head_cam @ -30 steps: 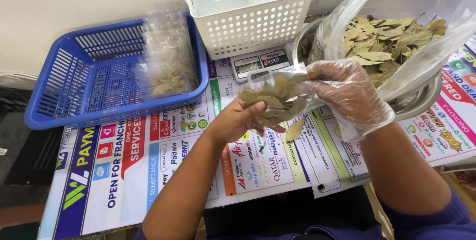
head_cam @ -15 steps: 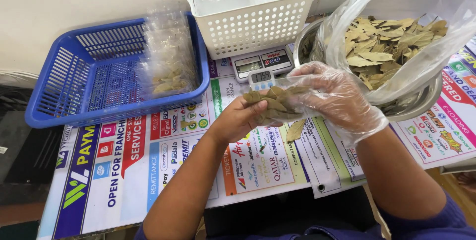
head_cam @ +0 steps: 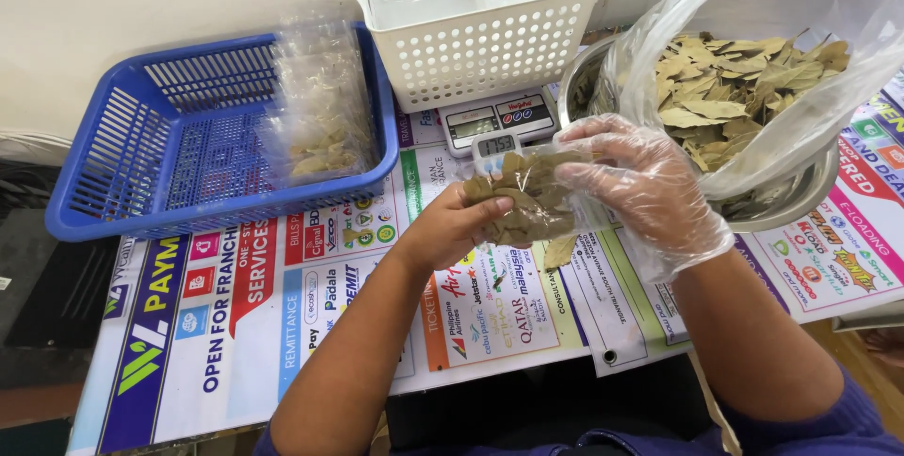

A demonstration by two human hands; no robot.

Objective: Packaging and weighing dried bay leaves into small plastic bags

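A small clear plastic bag of dried bay leaves is held just above the printed banner that covers the table, near the middle of the scene and just in front of a small digital scale. The bare left hand grips the bag from the left and below, thumb and fingers closed on its lower edge. The right hand, in a loose transparent glove, closes on the bag's right side with its fingers curled over the top; whether those fingers reach inside the bag's mouth or only pinch it from outside is hard to tell through the wrinkled plastic. One loose leaf shows just below the bag, and I cannot tell whether it hangs from it or lies on the banner.

To the right, a metal bowl holds a large clear bag of dried leaves, its plastic folded wide. At the far side stands a white perforated basket with empty clear bags inside. On the left sits a blue plastic basket, and a row of filled leaf packets leans against its right wall.
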